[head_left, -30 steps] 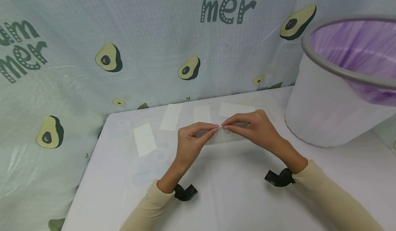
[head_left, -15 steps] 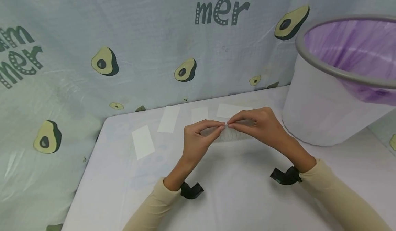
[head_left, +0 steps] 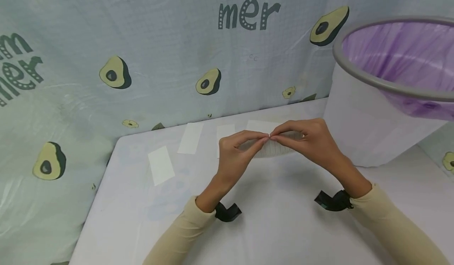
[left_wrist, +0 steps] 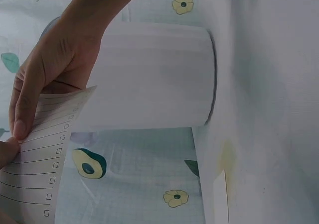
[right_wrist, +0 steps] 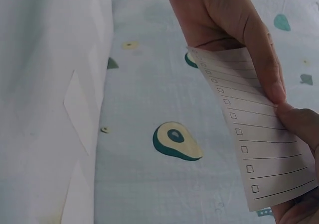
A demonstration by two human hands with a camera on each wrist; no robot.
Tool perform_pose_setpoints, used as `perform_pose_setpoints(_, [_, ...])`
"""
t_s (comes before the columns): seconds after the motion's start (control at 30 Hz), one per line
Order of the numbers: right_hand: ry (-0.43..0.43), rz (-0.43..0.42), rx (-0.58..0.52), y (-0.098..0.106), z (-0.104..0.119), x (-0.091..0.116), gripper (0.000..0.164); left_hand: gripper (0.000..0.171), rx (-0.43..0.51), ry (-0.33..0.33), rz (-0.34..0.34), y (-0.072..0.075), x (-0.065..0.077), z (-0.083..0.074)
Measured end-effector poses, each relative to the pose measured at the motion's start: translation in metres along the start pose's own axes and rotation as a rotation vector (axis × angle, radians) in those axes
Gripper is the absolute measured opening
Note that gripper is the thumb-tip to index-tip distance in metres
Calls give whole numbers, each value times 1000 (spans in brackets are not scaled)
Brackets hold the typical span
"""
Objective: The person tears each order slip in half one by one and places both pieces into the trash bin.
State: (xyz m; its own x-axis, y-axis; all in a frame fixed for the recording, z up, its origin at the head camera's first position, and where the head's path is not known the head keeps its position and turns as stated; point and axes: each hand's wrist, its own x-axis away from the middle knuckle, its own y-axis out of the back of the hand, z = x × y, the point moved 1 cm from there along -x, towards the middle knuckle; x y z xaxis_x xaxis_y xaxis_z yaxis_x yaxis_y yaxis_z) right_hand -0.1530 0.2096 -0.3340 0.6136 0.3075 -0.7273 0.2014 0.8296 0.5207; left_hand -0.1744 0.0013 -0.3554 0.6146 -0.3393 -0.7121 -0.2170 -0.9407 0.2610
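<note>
A lined checklist sheet (head_left: 274, 148), with a column of small square boxes down one side, is held raised above the white table. My left hand (head_left: 235, 154) pinches its upper edge near the middle between thumb and fingers. Right beside it, my right hand (head_left: 312, 142) pinches the same edge, and the fingertips of both hands meet. In the left wrist view the paper (left_wrist: 42, 159) bends slightly below the fingers. From the right wrist the sheet (right_wrist: 249, 134) appears whole along its boxed side, with no tear visible. The hands cover part of it.
Several blank-looking white paper pieces lie towards the back of the table, among them one at the left (head_left: 161, 165) and another slip (head_left: 190, 138). A large white bin (head_left: 376, 127) with a purple liner stands at the right. An avocado-print curtain (head_left: 159, 60) hangs behind.
Both hands, with the sheet, have shifted right and slightly up in the head view, whose camera has also turned a little. The small gap between their fingertips has closed.
</note>
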Motion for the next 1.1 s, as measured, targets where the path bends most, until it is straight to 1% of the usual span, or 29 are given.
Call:
perform_pose_setpoints(0.2, [16,-24,6,6,3,-1,29,11,8,-14,11,-2,-6,-2])
perform_pose_setpoints(0.47, [5,-27,55,17,10,-2,28,11,-1,-69,26,-5,-17,-8])
perform_pose_setpoints(0.63, [55,-59,61,24,12,-3,29,10,10,-105,31,-9,-23,-11])
perform_pose_setpoints(0.7, [81,-69,56,26,12,-3,23,10,9,-112,29,-10,-26,-13])
perform_pose_setpoints(0.8, [101,-79,48,28,11,-4,16,9,19,-108,33,-11,-30,-14])
perform_pose_setpoints(0.87, [103,-82,49,30,11,-5,17,10,36,-95,36,-12,-32,-14])
perform_pose_setpoints(1.03, [96,-77,77,36,15,-7,31,10,117,-66,43,-14,-37,-17])
perform_pose_setpoints(1.1, [97,-79,84,39,16,-8,23,10,153,-67,49,-15,-39,-17])
